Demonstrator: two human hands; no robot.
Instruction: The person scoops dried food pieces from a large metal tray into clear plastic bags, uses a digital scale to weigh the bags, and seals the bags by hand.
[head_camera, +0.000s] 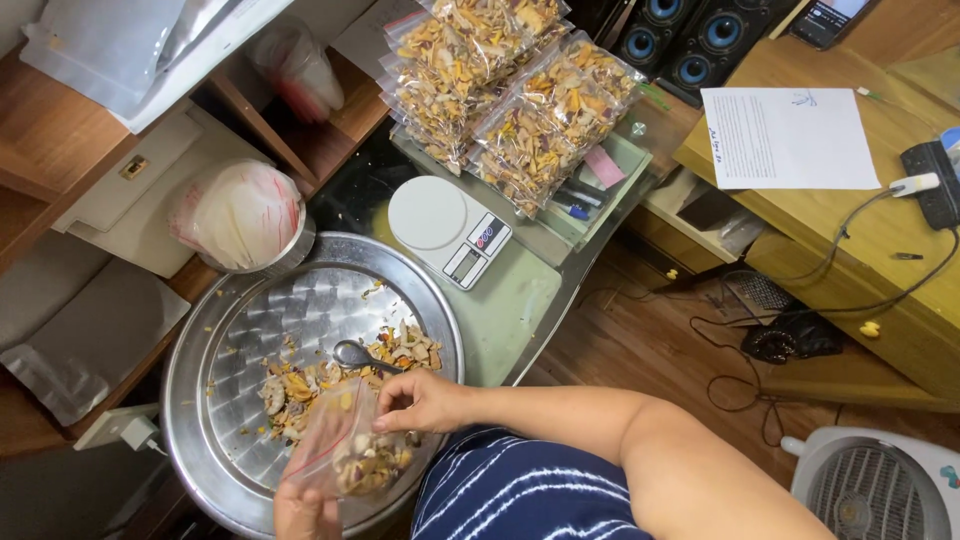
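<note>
My left hand (303, 510) holds a small clear plastic bag (350, 450) partly filled with mixed dried fruit pieces, tilted over a large round metal tray (200, 400). My right hand (420, 400) grips the handle of a metal spoon (355, 353) whose bowl rests among a loose pile of dried fruit (300, 385) on the tray, just above the bag's mouth.
A white kitchen scale (447, 228) sits behind the tray. Several filled bags of dried fruit (510, 90) are stacked on a shallow green tray (625, 165). A plastic-lined metal container (242, 215) stands at the left. A fan (880, 485), cables and a wooden desk with paper (785, 135) lie to the right.
</note>
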